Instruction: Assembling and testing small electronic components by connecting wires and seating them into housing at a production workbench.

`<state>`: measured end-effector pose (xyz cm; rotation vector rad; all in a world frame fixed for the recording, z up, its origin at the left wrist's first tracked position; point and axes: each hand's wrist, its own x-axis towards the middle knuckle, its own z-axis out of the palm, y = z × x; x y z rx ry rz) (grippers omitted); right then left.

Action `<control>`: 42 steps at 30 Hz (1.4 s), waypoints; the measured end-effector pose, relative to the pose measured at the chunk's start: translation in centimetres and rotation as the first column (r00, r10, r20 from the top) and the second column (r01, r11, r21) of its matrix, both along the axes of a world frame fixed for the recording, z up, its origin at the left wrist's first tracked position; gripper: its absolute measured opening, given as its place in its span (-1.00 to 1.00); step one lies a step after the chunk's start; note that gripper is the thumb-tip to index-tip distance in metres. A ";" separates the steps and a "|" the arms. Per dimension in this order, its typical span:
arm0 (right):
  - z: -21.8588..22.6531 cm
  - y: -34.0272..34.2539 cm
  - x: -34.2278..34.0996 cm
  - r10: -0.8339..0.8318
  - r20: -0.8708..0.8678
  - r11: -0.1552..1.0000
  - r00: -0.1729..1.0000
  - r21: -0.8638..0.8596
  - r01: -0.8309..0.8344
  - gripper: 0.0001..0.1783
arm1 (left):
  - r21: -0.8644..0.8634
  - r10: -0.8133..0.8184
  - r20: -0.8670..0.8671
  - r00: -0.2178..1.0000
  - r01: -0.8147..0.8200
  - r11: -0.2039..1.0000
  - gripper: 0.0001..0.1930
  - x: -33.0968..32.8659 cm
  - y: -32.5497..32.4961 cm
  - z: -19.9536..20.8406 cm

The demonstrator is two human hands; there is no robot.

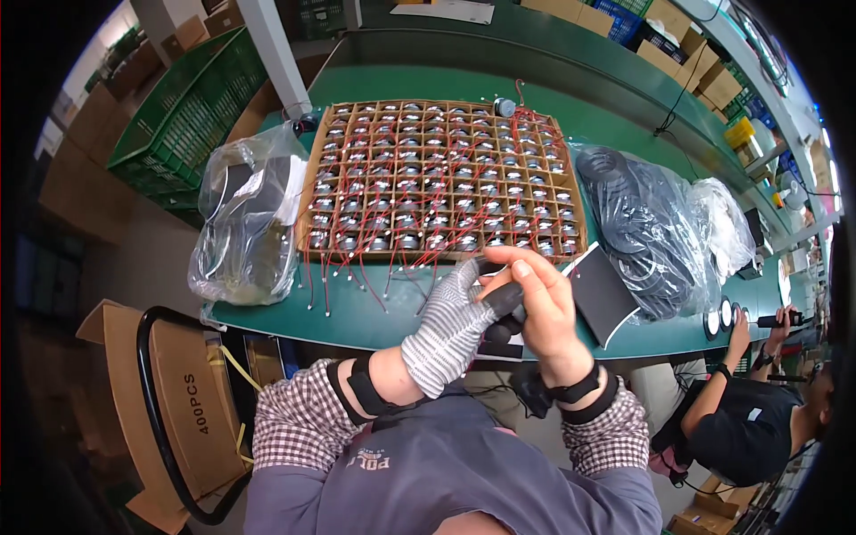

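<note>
My left hand, in a grey-and-white striped glove with black fingertips, is closed and meets my right hand just in front of the carton. The right hand is bare, its fingers bent and pinched at the gloved fingertips. Whatever lies between the fingers is too hidden to name. Beyond them sits a divided cardboard carton, its cells filled with small round speakers. Red wires with white plugs trail from the cells over the front edge. One speaker rests on top at the far right. Beside my right hand lies a black sheet.
Clear plastic bags flank the carton: one with black and white pieces at left, one with black rings at right. They rest on a green table. A green crate and cardboard box stand left. A co-worker works at right.
</note>
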<state>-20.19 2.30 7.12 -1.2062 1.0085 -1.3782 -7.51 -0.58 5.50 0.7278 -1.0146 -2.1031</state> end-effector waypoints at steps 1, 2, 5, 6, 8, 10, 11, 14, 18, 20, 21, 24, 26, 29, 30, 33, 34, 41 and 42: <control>0.7 -0.4 -1.3 0.042 -0.019 0.998 0.999 0.055 -0.041 -0.59 | -0.005 -0.001 0.003 1.000 0.001 1.000 -0.52 -0.7 -0.4 0.9; 1.4 -1.2 -2.5 0.003 -0.029 0.996 1.000 0.086 0.000 -0.60 | 0.003 -0.017 -0.001 1.000 0.017 1.000 -0.55 -1.1 -0.8 1.8; 3.0 -4.2 -9.9 -0.102 -0.400 0.979 0.911 0.123 0.164 -0.70 | 0.012 -0.078 -0.016 0.997 0.078 0.997 -0.60 -3.9 -2.6 3.6; 3.2 -5.4 -12.4 -0.123 -0.500 0.965 0.857 0.142 0.221 -0.74 | -0.038 -0.093 0.020 0.996 0.093 0.995 -0.63 -5.1 -3.3 3.9; 2.5 -8.2 -15.2 -0.141 -0.589 0.947 0.796 0.153 0.282 -0.78 | -0.132 -0.114 0.094 0.989 0.125 0.983 -0.69 -7.3 -5.0 4.3; 1.6 -10.8 -17.1 -0.144 -0.879 0.944 0.454 0.016 0.329 -0.79 | -0.111 -0.102 0.150 0.983 0.119 0.987 -0.72 -9.9 -7.0 3.6; 1.1 -12.1 -17.6 -0.148 -0.876 0.943 0.458 0.014 0.331 -0.79 | -0.087 -0.084 0.203 0.976 0.104 0.991 -0.74 -11.0 -7.9 2.9; -0.2 -15.6 -17.3 -0.147 -0.896 0.931 0.418 0.018 0.365 -0.71 | -0.074 -0.047 0.293 0.955 0.071 0.995 -0.76 -12.3 -9.3 2.7; -0.8 -18.1 -16.5 -0.040 -0.945 0.907 0.324 0.102 0.409 -0.67 | -0.066 -0.004 0.337 0.941 0.028 0.997 -0.76 -12.8 -10.5 2.7; -1.0 -19.2 -16.6 0.003 -0.955 0.917 0.297 0.121 0.379 -0.66 | -0.042 0.030 0.308 0.951 -0.018 0.999 -0.77 -13.1 -11.5 2.7; -1.1 -19.5 -16.8 0.022 -0.960 0.922 0.280 0.129 0.366 -0.65 | -0.040 0.027 0.314 0.949 -0.016 0.999 -0.77 -13.3 -12.0 2.6; -2.7 -20.1 -17.7 -0.034 -0.945 0.949 0.326 0.071 0.307 -0.68 | -0.151 0.052 0.384 0.922 0.007 0.989 -0.76 -14.0 -13.4 1.5; -3.7 -20.0 -18.2 -0.054 -0.935 0.962 0.350 0.046 0.271 -0.69 | -0.214 0.071 0.484 0.872 0.040 0.976 -0.76 -14.3 -14.7 0.5; -4.6 -19.2 -20.5 -0.134 -0.654 0.972 0.744 0.060 0.229 -0.83 | -0.327 0.119 0.646 0.754 0.133 0.935 -0.75 -15.1 -15.7 -0.7; -4.1 -18.8 -20.4 -0.128 -0.653 0.973 0.747 0.064 0.223 -0.83 | -0.385 0.163 0.676 0.719 0.156 0.909 -0.71 -15.2 -15.9 -1.0; -1.2 -16.6 -21.1 -0.155 -0.356 0.940 0.921 0.233 0.248 -0.88 | -0.490 0.244 0.715 0.655 0.221 0.843 -0.61 -16.0 -15.9 -0.9; -0.8 -16.1 -21.4 -0.159 -0.359 0.939 0.920 0.233 0.253 -0.88 | -0.506 0.249 0.742 0.622 0.277 0.817 -0.62 -16.4 -15.8 -0.4; 0.6 -13.6 -21.8 -0.161 -0.266 0.966 0.950 0.153 0.207 -0.87 | -0.524 0.303 0.826 0.475 0.451 0.722 -0.66 -17.7 -16.4 1.2; 0.8 -13.3 -21.6 -0.160 -0.271 0.966 0.949 0.152 0.207 -0.87 | -0.539 0.325 0.820 0.470 0.445 0.716 -0.68 -17.9 -16.5 1.1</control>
